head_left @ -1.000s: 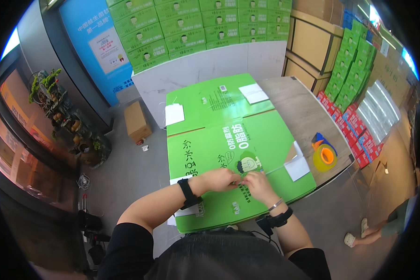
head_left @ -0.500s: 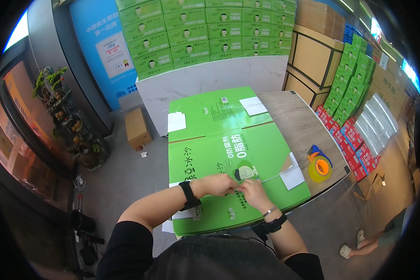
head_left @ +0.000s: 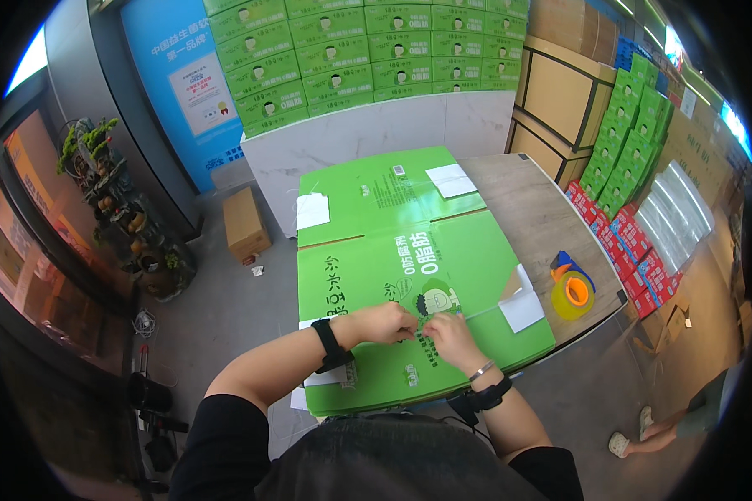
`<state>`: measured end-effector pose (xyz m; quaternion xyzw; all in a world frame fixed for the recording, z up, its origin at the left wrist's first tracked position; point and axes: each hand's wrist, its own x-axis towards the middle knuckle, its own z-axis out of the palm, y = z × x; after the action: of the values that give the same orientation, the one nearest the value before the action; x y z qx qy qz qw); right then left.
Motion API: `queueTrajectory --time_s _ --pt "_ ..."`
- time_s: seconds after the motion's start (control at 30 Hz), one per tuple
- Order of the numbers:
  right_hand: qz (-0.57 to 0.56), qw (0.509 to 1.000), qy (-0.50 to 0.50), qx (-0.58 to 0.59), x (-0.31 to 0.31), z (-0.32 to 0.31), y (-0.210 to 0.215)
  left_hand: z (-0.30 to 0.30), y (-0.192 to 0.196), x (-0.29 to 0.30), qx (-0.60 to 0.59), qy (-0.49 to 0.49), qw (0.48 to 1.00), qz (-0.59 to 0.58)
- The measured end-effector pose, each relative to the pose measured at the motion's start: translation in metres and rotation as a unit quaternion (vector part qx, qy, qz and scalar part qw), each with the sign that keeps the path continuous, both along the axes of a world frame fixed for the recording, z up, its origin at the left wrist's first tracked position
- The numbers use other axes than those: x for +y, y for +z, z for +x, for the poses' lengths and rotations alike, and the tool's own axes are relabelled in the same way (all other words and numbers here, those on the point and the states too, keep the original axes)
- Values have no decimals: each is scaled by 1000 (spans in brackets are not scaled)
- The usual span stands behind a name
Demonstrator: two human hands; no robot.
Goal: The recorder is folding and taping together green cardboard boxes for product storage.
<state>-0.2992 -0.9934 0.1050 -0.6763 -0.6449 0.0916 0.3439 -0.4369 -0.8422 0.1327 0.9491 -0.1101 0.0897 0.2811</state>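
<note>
Flattened green printed cardboard sheets (head_left: 493, 250) lie stacked on the table in front of me. Over their near half my left hand (head_left: 384, 322) and my right hand (head_left: 449, 337) are closed in pinches, fingertips almost meeting. A thin pale string (head_left: 481, 315) runs across the cardboard from my right hand to the right edge; its end at my fingers is too fine to see clearly. Folded white pads sit at the stack's edges: a far left pad (head_left: 313, 211), a far right pad (head_left: 451, 180) and a near right pad (head_left: 522, 310). My left forearm partly covers another.
A yellow tape roll (head_left: 573, 296) with a blue tape dispenser (head_left: 572, 264) rests on the wooden table (head_left: 526, 200) at right. Green cartons (head_left: 334, 54) are stacked behind a white counter (head_left: 376, 134). A brown box (head_left: 246, 224) stands on the floor; a person's feet (head_left: 618, 444) show at lower right.
My fingertips have drawn slightly apart, and both hands stay pinched over the cardboard. The whole view has shifted a little.
</note>
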Motion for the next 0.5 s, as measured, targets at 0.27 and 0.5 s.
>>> queueTrajectory --time_s 0.27,0.5 --pt "11 1000 6 16 1 3 -4 2 1 -8 59 20 998 3" --pt "29 999 4 21 1 2 -4 7 12 -13 140 52 988 32"
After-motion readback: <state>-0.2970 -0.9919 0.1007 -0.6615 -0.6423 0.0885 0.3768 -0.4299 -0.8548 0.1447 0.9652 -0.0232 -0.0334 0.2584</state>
